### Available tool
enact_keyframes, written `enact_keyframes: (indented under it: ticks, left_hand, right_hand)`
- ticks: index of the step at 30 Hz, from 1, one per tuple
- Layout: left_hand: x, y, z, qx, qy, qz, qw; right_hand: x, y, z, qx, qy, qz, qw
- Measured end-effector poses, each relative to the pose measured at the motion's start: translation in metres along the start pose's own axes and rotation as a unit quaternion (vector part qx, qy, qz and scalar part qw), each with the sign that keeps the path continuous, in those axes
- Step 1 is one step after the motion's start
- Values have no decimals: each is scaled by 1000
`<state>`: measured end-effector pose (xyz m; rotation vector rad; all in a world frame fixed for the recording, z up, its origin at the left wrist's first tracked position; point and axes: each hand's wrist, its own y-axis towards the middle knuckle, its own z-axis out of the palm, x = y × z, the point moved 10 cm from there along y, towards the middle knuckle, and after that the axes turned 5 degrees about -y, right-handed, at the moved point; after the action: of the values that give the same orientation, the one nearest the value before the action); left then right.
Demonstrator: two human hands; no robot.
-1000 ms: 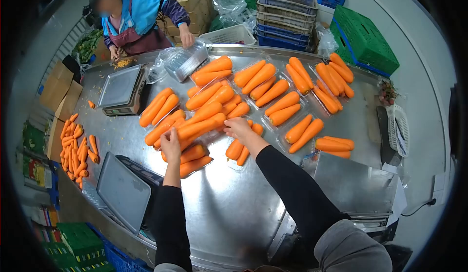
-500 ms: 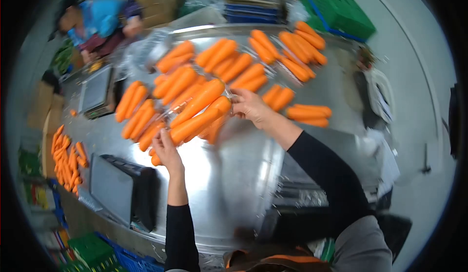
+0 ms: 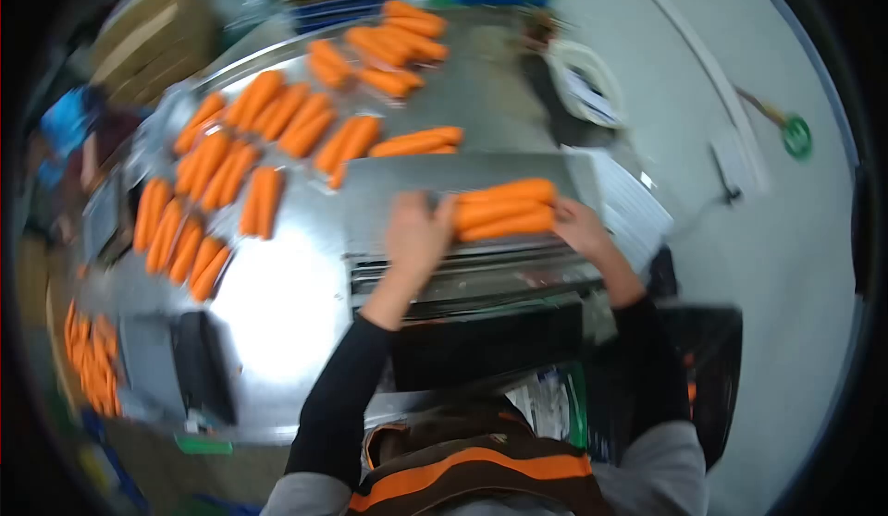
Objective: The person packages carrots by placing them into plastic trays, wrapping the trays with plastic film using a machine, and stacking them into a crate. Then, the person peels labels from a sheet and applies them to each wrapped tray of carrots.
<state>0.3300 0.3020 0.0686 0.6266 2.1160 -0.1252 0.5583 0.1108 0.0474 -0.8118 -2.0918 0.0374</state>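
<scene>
A pack of carrots (image 3: 507, 209), several lying side by side, is held level between my hands over the flat metal plate (image 3: 384, 183) of a box-like bench unit. My left hand (image 3: 416, 239) is closed on the pack's left end, somewhat smeared by motion. At the other end, my right hand (image 3: 587, 234) grips the carrot tips with bent fingers. Just behind the plate lies another bunch of carrots (image 3: 416, 141). More packs of carrots (image 3: 264, 202) in clear film are spread over the steel table to the left.
The steel table (image 3: 277, 331) carries a grey scale-like device (image 3: 153, 354) at left, with loose carrots (image 3: 92, 359) beyond it. Printed sheets (image 3: 629, 206) lie right of the plate, near a white tub (image 3: 583, 81). A co-worker in blue (image 3: 69, 132) stands far left.
My hands and the carrot pack have moved right, from above the table to over the metal plate. The pack has turned from slanted to nearly level. My view has swung right.
</scene>
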Motion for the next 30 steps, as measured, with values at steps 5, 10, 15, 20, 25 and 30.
enact_keyframes:
  ticks: [5,10,15,20,25,30]
  left_hand:
    - [1,-26,-47,-10,-62,-7,998]
    - [145,-50,-176,-153,-187,-81,967]
    - [307,-14,-392,-397,-39,-68,914]
    - [409,84,-533,-439,247,-53,862]
    - [532,174,-566,-256,209,-232,915]
    - [621,192,-506,-13,-178,-407,896]
  right_hand:
    - [43,-30,-44,-160,-341,-92,922]
    - [185,-56,29,-69,6,-146,987]
    - [266,-87,264,310,265,-45,912]
    - [242,-76,490,413,380,199,803]
    - [256,-20,600,390,383,273,792]
    - [289,39,657,370,378,237,815]
